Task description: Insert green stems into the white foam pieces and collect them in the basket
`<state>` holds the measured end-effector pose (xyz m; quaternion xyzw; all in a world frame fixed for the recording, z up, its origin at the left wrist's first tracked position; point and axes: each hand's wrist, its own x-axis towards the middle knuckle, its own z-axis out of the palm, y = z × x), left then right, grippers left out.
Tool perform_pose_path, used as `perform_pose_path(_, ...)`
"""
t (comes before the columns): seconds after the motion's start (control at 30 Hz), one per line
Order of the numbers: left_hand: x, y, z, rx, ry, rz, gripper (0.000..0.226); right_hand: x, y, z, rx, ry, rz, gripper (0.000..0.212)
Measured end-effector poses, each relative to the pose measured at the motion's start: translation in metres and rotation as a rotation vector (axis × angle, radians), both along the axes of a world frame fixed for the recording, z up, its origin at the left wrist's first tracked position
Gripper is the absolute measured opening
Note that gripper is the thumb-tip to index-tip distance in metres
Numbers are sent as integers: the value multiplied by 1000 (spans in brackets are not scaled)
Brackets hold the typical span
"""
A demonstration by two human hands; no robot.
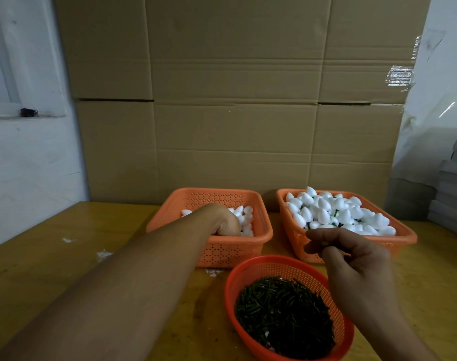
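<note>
Our left hand [226,221] is sunk into the left orange perforated plastic basket [263,238], fingers curled down among the plain white egg-shaped foam pieces [245,216] there; whether it has one gripped yet we cannot tell, since the fingertips are buried. Our right hand [352,259] hovers just above the round red mesh bowl [248,272], thumb and forefinger drawn together as if pinching — a stem may sit between them, but it is too thin and dark to make out.

Below that right hand, the bowl holds a heap of short dark green stems [284,313]. Just beyond it stands the right orange plastic basket [404,239], piled high with white foam pieces already fitted with stems [326,212], green showing between them. Both baskets and the bowl rest on the yellow-brown wooden table [65,269], with tall cardboard sheets [235,100] behind.

We judge the foam to be very light and easily dented, so it wants a gentle grip round its fat middle, with the blunt end turned toward the stem. The stems look stiff and thin — best pinched near one end, leaving enough free length to push straight in without snapping or crumbling the foam.
</note>
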<state>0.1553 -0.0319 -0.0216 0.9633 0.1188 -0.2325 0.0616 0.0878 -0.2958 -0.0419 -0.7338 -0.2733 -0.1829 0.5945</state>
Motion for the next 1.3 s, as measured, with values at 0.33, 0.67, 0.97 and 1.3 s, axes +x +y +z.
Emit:
perform_pose_path(0.33,-15,2,16,-586,-206,272,34,-1,-1,0,1,-14,14,48)
perform_pose_path(0.67,-72,-18,34,-1001,-640,97,22,-3,1,0,-10,-35,2,49)
perform_pose_path(0.97,-131,-46,7,-1061,-900,-128,15,-5,3,-4,-44,-44,-11,46)
perform_pose_path(1.3,-160,-64,-24,-1203,-901,-153,27,-2,3,-9,-225,-48,12,37)
